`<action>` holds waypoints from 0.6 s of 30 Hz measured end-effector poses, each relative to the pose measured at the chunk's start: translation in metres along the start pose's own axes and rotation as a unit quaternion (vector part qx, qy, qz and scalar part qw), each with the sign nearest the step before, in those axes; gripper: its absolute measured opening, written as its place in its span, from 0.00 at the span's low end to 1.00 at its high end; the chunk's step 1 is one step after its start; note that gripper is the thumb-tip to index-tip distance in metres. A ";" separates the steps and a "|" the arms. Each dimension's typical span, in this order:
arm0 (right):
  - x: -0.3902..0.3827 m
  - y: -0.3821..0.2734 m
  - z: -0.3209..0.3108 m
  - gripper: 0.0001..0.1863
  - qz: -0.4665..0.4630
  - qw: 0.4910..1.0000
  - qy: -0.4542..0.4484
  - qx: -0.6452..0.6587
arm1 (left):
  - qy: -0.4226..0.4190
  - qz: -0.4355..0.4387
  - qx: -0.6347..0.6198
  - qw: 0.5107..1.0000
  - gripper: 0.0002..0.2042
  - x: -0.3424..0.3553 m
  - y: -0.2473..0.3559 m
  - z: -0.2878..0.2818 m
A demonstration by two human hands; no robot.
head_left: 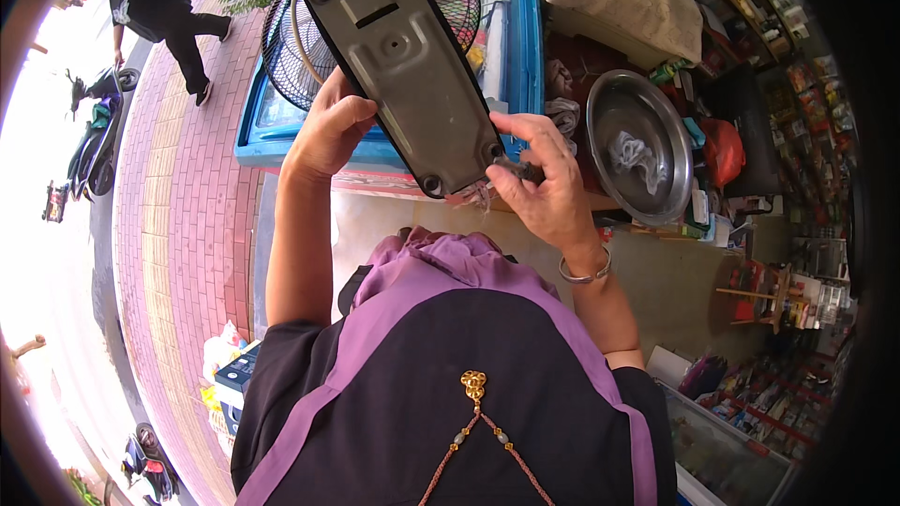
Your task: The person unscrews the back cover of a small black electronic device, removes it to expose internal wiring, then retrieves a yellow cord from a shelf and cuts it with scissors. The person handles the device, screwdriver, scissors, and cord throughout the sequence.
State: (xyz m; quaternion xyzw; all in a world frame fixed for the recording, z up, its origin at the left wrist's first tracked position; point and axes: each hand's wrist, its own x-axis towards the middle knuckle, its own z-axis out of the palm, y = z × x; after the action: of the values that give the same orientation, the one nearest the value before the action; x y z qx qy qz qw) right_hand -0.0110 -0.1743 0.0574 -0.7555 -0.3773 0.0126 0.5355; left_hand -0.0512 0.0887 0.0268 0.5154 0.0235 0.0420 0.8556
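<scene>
An electric fan is tipped so that the grey metal underside of its base (412, 84) faces me, with black edging and round rubber feet at the corners. Behind the base shows the black wire grille (281, 56). My left hand (328, 126) grips the base's left edge, thumb on the rim, other fingers mostly hidden behind. At the lower right corner, next to a foot, my right hand (539, 173) pinches a small dark thing (530, 171), too small to name. Pale wispy strands (476, 197) hang under that corner.
A blue-framed chest freezer (375, 152) stands under the fan. To the right sits a metal basin (595, 169) with a crumpled clear plastic bag in it. Shelves of goods (811, 122) line the far right. On the brick pavement (202, 197) at left, a person (159, 9) walks near scooters.
</scene>
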 end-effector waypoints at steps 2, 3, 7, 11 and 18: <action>-0.007 0.005 0.001 0.28 -0.067 0.991 -0.002 -0.113 | 0.007 0.004 -0.006 1.000 0.32 0.000 0.004 0.007; -0.009 0.006 0.003 0.31 -0.094 0.980 0.000 -0.173 | 0.010 0.007 -0.007 1.000 0.32 0.000 0.006 0.010; 0.000 0.004 0.000 0.33 -0.192 0.938 -0.004 -0.288 | 0.010 0.000 0.006 1.000 0.31 -0.003 0.010 0.010; 0.010 -0.003 -0.009 0.33 -0.221 0.915 -0.047 -0.334 | -0.003 -0.027 0.055 0.998 0.34 -0.001 0.011 0.001; 0.015 -0.001 -0.011 0.29 -0.255 0.898 -0.053 -0.355 | -0.070 -0.050 0.013 0.996 0.38 -0.003 0.021 0.000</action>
State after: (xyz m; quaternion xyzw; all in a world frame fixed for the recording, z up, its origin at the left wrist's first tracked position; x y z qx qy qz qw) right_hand 0.0039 -0.1739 0.0685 -0.7713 -0.5645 -0.2195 0.1957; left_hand -0.0552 0.0979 0.0458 0.5266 -0.0098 -0.0370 0.8492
